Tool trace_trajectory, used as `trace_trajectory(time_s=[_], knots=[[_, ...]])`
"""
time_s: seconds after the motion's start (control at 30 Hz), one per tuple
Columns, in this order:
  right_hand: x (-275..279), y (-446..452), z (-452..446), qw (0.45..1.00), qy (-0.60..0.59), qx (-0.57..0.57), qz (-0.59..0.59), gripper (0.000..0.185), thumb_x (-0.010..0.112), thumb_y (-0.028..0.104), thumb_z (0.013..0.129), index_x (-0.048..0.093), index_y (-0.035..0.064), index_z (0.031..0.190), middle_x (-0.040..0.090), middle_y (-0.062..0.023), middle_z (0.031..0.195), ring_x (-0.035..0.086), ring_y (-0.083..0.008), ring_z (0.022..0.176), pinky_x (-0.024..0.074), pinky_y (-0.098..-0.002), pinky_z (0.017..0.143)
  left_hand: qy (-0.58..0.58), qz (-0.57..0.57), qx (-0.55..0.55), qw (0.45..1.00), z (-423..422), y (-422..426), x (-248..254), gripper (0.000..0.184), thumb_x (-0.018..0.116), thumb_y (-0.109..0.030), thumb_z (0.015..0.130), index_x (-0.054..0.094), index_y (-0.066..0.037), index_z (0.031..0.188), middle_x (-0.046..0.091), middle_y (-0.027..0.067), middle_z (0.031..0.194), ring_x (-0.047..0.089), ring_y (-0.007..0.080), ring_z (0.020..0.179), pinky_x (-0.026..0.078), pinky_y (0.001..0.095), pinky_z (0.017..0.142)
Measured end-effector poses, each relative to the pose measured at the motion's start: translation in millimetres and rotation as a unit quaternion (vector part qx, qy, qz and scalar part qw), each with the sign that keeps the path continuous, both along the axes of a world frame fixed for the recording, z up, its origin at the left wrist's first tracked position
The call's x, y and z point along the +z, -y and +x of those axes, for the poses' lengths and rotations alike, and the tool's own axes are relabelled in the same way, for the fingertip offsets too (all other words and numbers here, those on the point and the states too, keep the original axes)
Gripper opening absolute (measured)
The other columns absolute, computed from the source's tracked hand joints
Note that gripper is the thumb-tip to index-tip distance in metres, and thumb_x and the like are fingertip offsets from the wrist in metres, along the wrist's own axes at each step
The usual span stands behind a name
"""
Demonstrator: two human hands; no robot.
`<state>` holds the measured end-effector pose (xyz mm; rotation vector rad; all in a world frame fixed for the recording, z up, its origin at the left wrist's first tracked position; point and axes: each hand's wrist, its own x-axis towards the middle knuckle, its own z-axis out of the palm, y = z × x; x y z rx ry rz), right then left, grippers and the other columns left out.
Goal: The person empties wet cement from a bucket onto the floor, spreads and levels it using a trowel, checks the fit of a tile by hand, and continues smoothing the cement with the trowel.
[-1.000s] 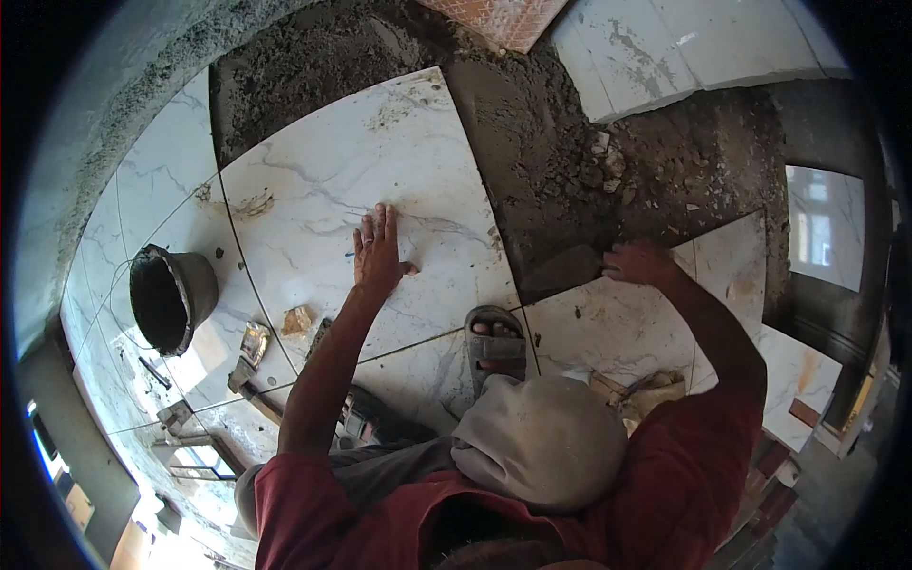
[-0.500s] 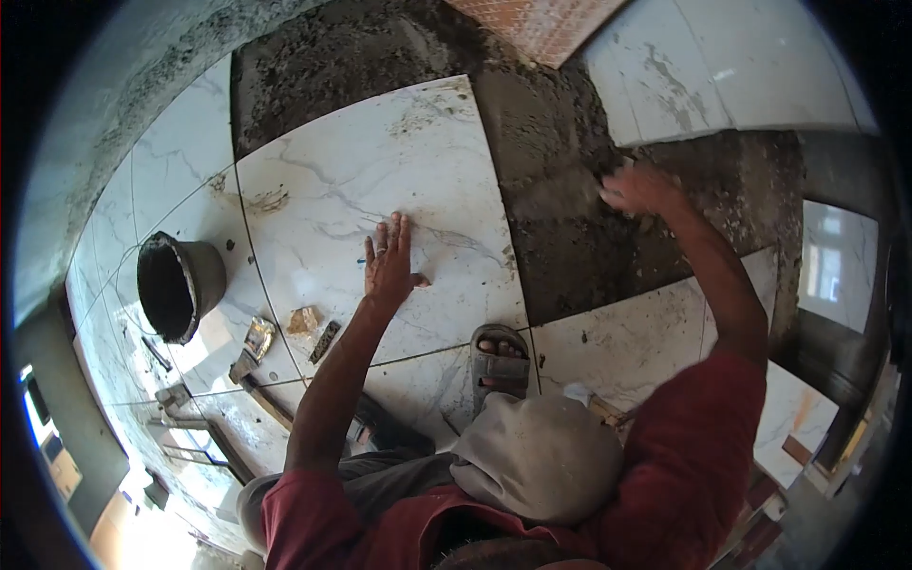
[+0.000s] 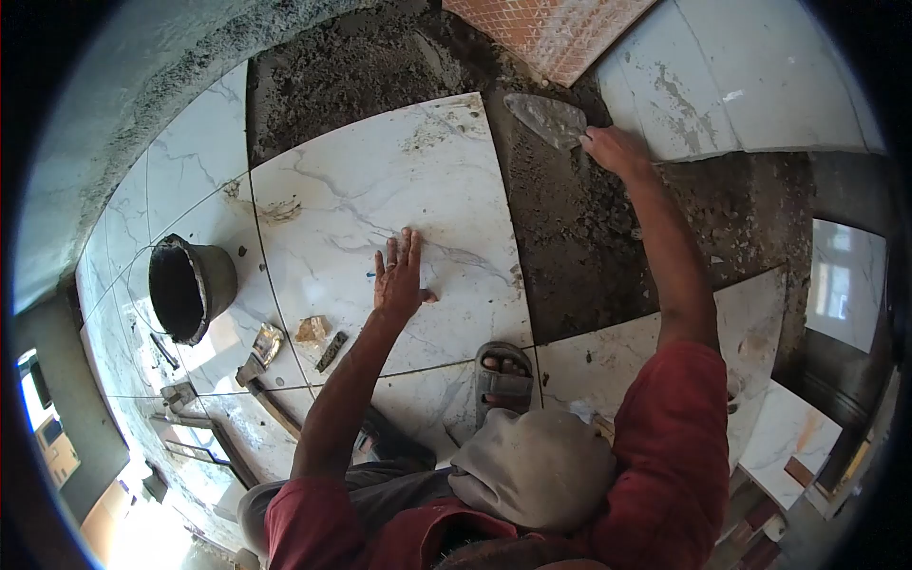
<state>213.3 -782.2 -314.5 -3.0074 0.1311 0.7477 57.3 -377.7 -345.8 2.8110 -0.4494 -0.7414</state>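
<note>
My left hand (image 3: pixel 400 283) lies flat with spread fingers on a large white marbled tile (image 3: pixel 380 190). Out to the right, my right hand (image 3: pixel 616 152) is closed round the handle of a pointed trowel (image 3: pixel 546 120). The trowel's grey, mortar-smeared blade points left, over the dark wet mortar (image 3: pixel 560 218) beyond the tile's right edge. The handle is mostly hidden by my fingers.
A black bucket (image 3: pixel 217 280) stands on tiles at the left. Near it lie a hammer (image 3: pixel 271 399), crumpled wrappers (image 3: pixel 312 330) and a metal frame (image 3: pixel 214 446). An orange patterned tile (image 3: pixel 551 33) is at the top. My sandalled foot (image 3: pixel 504 375) rests below the large tile.
My right hand has moved up and away with the trowel, from the lower tile's edge to the far mortar. My left hand stays on the large tile. The view has shifted slightly.
</note>
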Motion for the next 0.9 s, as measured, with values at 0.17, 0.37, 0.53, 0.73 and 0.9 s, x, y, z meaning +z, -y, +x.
trace_trajectory(time_s=[0.17, 0.37, 0.53, 0.73, 0.9], knots=[[-2, -7, -66, 0.887, -0.072, -0.314, 0.33, 0.052, 0.041, 0.042, 0.093, 0.052, -0.0052, 0.112, 0.058, -0.0131, 0.082, 0.059, -0.0237, 0.067, 0.051, -0.0414, 0.062, -0.004, 0.005, 0.01, 1.0, 2, 2, 0, 0.121, 0.084, -0.032, 0.056, 0.007, -0.007, 0.145, 0.014, 0.0147, 0.151, 0.019, 0.038, 0.136, 0.017, 0.0521, 0.11], [-15, 8, -74, 0.78, -0.017, -0.479, 0.402, 0.044, 0.045, 0.047, 0.09, 0.056, 0.0045, 0.095, 0.053, -0.0038, 0.069, 0.05, -0.0152, 0.052, 0.0454, -0.0342, 0.048, 0.004, -0.004, 0.004, 1.0, 2, 1, -3, 0.12, 0.084, -0.031, 0.056, 0.007, -0.006, 0.145, 0.014, 0.0163, 0.15, 0.02, 0.0387, 0.136, 0.017, 0.0508, 0.11], [-23, -54, -49, 0.743, -0.12, -0.431, 0.498, 0.041, 0.043, 0.044, 0.091, 0.057, 0.0053, 0.091, 0.053, -0.0041, 0.066, 0.052, -0.0161, 0.054, 0.046, -0.036, 0.049, -0.002, 0.002, -0.01, 1.0, 2, 1, -4, 0.121, 0.084, -0.031, 0.056, 0.007, -0.004, 0.144, 0.014, 0.0197, 0.149, 0.019, 0.042, 0.135, 0.02, 0.0514, 0.109], [-23, -99, -25, 0.764, -0.123, -0.399, 0.493, 0.036, 0.042, 0.04, 0.091, 0.055, 0.0064, 0.088, 0.052, -0.003, 0.064, 0.051, -0.0153, 0.052, 0.0442, -0.0352, 0.049, 0.011, -0.014, -0.007, 1.0, 0, -2, -6, 0.122, 0.084, -0.032, 0.055, 0.005, -0.006, 0.145, 0.013, 0.0188, 0.15, 0.019, 0.0417, 0.135, 0.019, 0.0512, 0.11], [-3, -92, -37, 0.832, -0.143, -0.323, 0.428, 0.037, 0.041, 0.039, 0.091, 0.054, 0.0048, 0.09, 0.051, -0.0036, 0.066, 0.05, -0.0164, 0.053, 0.044, -0.0346, 0.05, 0.015, -0.019, -0.008, 1.0, 0, 1, -4, 0.122, 0.086, -0.03, 0.054, 0.008, -0.006, 0.145, 0.015, 0.0155, 0.15, 0.019, 0.0388, 0.136, 0.018, 0.0508, 0.11]])
